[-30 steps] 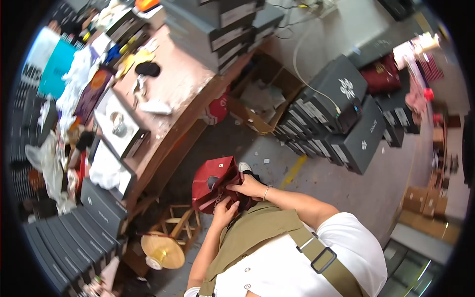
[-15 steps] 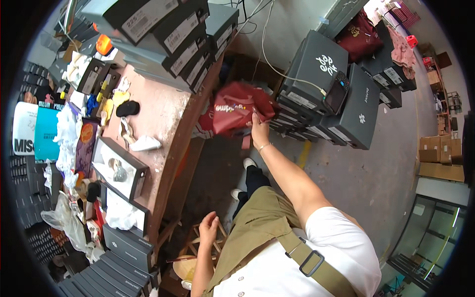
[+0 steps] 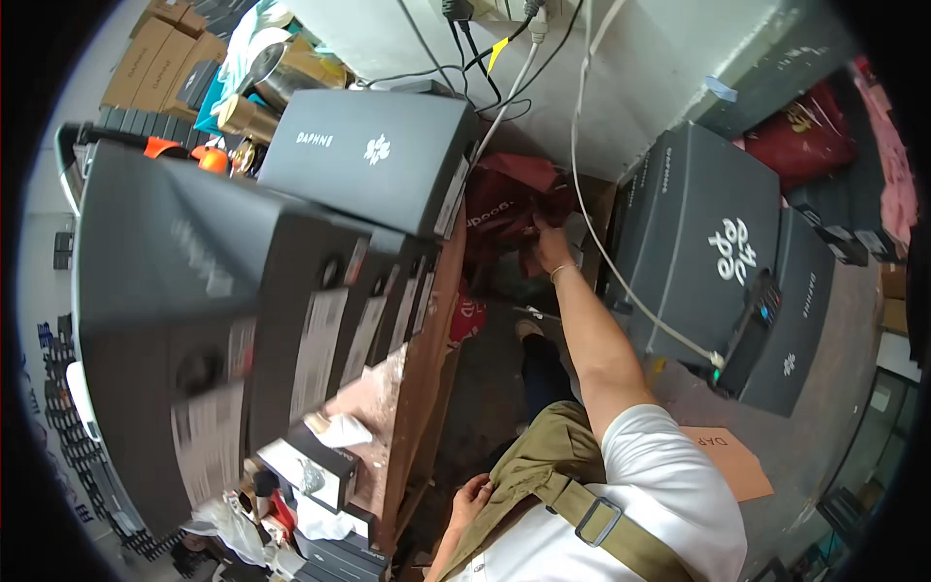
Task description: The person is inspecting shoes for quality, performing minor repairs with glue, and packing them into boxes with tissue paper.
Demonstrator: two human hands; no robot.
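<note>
My right hand (image 3: 553, 249) reaches forward into the gap between the table and the stacked boxes, its fingers closed on a dark red fabric bag (image 3: 499, 202) with pale lettering. The bag hangs crumpled near the wall, low beside the table's far end. My left hand (image 3: 472, 497) hangs by the olive apron (image 3: 548, 451) at my waist, fingers loosely apart and nothing visible in it. Part of a brighter red bag (image 3: 467, 316) shows below, against the table's edge.
Dark grey shoe boxes (image 3: 369, 155) crowd the table (image 3: 412, 373) at left. More boxes (image 3: 693, 209) stand at right, with a handheld scanner (image 3: 752, 325) on them. A white cable (image 3: 606, 257) drops from the wall across the gap. Orange-brown cardboard (image 3: 727, 461) lies on the floor.
I have moved closer to the wall, and the table boxes now loom larger at left. My right hand has carried the dark red bag forward into the gap. My left hand is nearer the apron.
</note>
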